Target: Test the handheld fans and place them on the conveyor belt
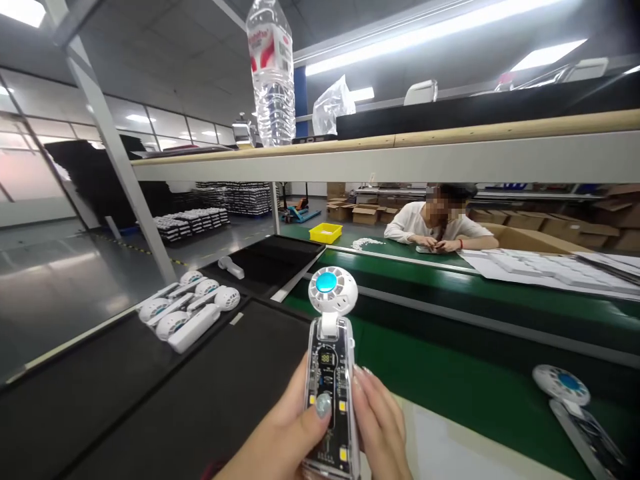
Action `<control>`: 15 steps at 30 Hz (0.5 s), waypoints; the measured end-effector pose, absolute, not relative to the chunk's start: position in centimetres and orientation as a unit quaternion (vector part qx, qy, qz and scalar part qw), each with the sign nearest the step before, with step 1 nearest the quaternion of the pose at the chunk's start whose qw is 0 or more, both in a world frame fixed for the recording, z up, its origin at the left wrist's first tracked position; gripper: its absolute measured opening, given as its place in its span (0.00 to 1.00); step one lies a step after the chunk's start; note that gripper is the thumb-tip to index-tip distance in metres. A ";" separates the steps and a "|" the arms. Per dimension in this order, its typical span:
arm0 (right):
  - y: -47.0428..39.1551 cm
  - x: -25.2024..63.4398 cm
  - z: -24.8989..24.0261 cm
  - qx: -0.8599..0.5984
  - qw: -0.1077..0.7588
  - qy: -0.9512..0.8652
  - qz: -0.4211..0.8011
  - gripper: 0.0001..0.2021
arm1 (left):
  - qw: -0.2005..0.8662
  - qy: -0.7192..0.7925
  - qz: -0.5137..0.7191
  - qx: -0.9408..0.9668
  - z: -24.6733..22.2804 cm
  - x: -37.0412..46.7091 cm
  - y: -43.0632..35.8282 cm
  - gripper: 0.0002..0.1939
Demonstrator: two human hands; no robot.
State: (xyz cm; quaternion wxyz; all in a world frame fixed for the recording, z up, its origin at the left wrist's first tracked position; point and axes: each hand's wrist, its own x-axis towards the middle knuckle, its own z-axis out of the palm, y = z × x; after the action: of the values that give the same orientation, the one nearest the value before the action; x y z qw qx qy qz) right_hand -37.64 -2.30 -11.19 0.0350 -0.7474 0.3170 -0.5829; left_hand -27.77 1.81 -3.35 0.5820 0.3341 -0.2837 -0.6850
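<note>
I hold a small handheld fan [330, 347] upright in front of me with both hands. It has a round white head with a blue centre and a clear handle showing a display and lit buttons. My left hand [280, 437] wraps the handle from the left, its thumb pressed on a front button. My right hand [381, 423] grips the handle's right side. Below lies the green conveyor belt [450, 387].
Several white fans [187, 310] lie piled on the black mat [125, 393] to my left, one more [231, 267] farther back. Another fan [575, 407] rests on the belt at right. Across the belt a seated person [437, 227] works. A water bottle [271, 73] stands on the overhead shelf [400, 157].
</note>
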 end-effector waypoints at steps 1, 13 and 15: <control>-2.3 -37.6 -11.1 -0.747 0.036 0.314 -0.585 0.27 | 0.582 -0.275 -0.682 0.349 -3.2 -27.9 1.9 0.30; -1.7 -37.6 -11.2 -0.741 0.077 0.314 -0.588 0.25 | 0.527 -0.326 -0.677 0.397 -2.9 -27.7 1.5 0.42; -1.6 -37.7 -11.4 -0.740 0.080 0.323 -0.585 0.22 | 0.522 -0.347 -0.660 0.413 -3.2 -27.5 1.5 0.49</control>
State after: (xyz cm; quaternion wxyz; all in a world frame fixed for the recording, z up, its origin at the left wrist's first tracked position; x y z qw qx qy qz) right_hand -37.66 -1.60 -11.41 0.0801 -0.7400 0.3230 -0.5846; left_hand -27.54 1.54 -3.18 0.5223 0.4135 -0.3472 -0.6601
